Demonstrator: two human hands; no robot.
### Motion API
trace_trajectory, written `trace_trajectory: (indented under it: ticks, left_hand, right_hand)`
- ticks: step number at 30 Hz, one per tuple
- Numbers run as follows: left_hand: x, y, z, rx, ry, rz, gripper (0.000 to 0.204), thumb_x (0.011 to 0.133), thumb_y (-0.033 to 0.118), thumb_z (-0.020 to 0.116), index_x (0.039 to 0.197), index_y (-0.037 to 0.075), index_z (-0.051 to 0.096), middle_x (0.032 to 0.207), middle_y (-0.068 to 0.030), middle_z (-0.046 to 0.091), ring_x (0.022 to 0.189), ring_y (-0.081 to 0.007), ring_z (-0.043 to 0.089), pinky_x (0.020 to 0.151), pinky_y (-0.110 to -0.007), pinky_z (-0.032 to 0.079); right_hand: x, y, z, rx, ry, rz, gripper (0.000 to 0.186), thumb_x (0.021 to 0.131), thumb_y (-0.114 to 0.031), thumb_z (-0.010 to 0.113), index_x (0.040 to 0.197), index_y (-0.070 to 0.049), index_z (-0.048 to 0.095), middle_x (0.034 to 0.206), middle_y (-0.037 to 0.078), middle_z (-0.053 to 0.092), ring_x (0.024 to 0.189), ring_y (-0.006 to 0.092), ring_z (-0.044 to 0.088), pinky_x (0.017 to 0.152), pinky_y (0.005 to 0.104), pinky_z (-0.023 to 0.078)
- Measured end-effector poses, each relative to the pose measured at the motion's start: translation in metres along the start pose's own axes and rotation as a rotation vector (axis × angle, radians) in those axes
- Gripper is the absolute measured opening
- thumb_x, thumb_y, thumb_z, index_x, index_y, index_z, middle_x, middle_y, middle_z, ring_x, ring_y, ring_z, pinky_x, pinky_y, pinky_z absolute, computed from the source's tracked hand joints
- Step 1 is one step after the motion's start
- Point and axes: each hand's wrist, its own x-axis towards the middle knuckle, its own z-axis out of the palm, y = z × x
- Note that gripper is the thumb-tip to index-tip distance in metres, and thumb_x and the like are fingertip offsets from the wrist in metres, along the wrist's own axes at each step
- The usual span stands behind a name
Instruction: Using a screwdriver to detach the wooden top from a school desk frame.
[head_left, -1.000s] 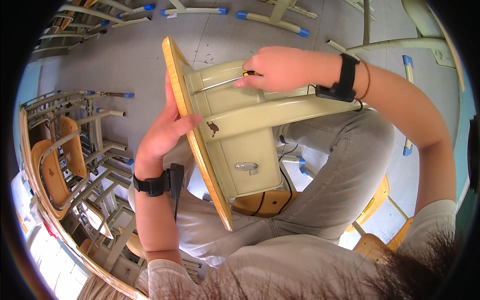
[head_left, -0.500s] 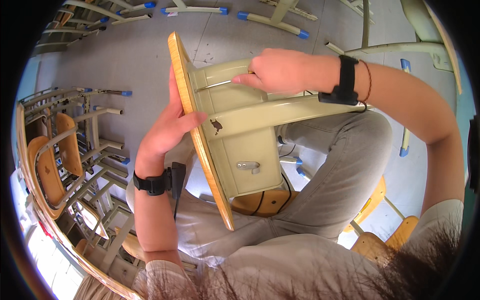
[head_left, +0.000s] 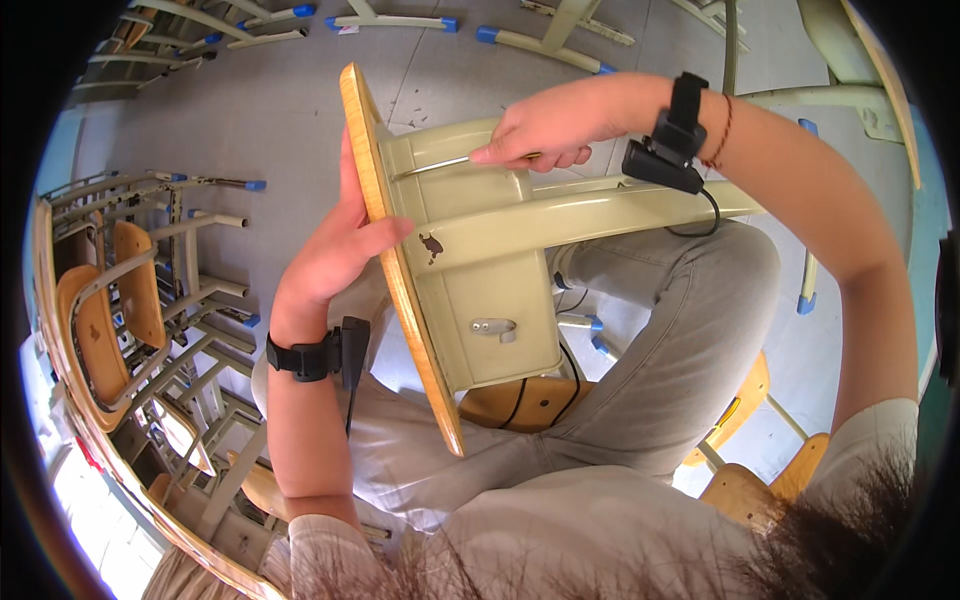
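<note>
A school desk lies tipped over in front of my legs, its wooden top (head_left: 405, 290) standing on edge. My left hand (head_left: 338, 248) is closed on that top, thumb on the near side and fingers behind it. In my right hand (head_left: 560, 120) is a screwdriver (head_left: 435, 166), fingers wrapped round the handle. Its thin metal shaft points left, with the tip at the seam where the cream metal desk body (head_left: 485, 365) meets the wood. Most of the handle is hidden. A cream support bar (head_left: 560, 225) crosses the body, and a small metal hook (head_left: 493, 327) sits below it.
Stacked chairs and desk frames (head_left: 205, 290) crowd the left. Desk feet with blue caps (head_left: 390, 20) stand at the far side. A wooden chair seat (head_left: 535, 403) shows between my legs, beside a black cable (head_left: 573, 385). More chairs (head_left: 745, 490) are at the lower right.
My right wrist has rolled, bringing the wristband's box and the curled fingers under the handle into view. The screwdriver tip stays at the same seam. My left hand keeps its hold.
</note>
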Motion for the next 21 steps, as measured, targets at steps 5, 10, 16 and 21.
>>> trace_trajectory:
  ticks: [5,10,16,21]
  left_hand:
    - [0.000,0.001,0.001,-0.025,-0.001,-0.013,0.111,0.082,0.012,0.062,0.158,0.016,-0.019,0.156,-0.0134,0.026,0.143,-0.0249,0.029,0.119,-0.038,0.024]
    - [0.000,0.003,0.002,-0.024,0.006,-0.001,0.111,0.082,0.012,0.062,0.158,0.016,-0.020,0.156,-0.0136,0.026,0.143,-0.0250,0.029,0.119,-0.038,0.024]
    - [-0.001,0.002,0.001,-0.027,0.008,-0.007,0.111,0.082,0.011,0.061,0.158,0.014,-0.020,0.155,-0.0137,0.027,0.143,-0.0246,0.029,0.119,-0.037,0.023]
    - [-0.001,0.001,0.000,-0.004,-0.001,0.008,0.110,0.083,0.010,0.060,0.157,0.014,-0.020,0.155,-0.0138,0.028,0.143,-0.0242,0.030,0.119,-0.036,0.024]
  right_hand:
    - [-0.004,-0.009,0.018,-0.013,0.116,0.093,0.062,0.102,-0.054,0.046,0.078,0.001,0.062,0.055,0.005,0.046,0.050,0.0216,0.045,0.051,0.0360,0.042]
    - [-0.013,-0.013,0.039,-0.568,0.498,-0.088,0.056,0.103,-0.047,0.046,0.080,0.001,0.064,0.059,0.016,0.059,0.054,0.0312,0.058,0.055,0.0420,0.048]
    - [-0.018,-0.017,0.051,-1.058,0.718,-0.200,0.052,0.103,-0.046,0.047,0.086,0.000,0.066,0.066,0.021,0.065,0.066,0.0396,0.067,0.060,0.0462,0.054]
    - [-0.020,-0.013,0.044,-1.015,0.720,-0.220,0.053,0.103,-0.045,0.045,0.085,-0.001,0.067,0.065,0.020,0.064,0.064,0.0407,0.065,0.061,0.0476,0.054]
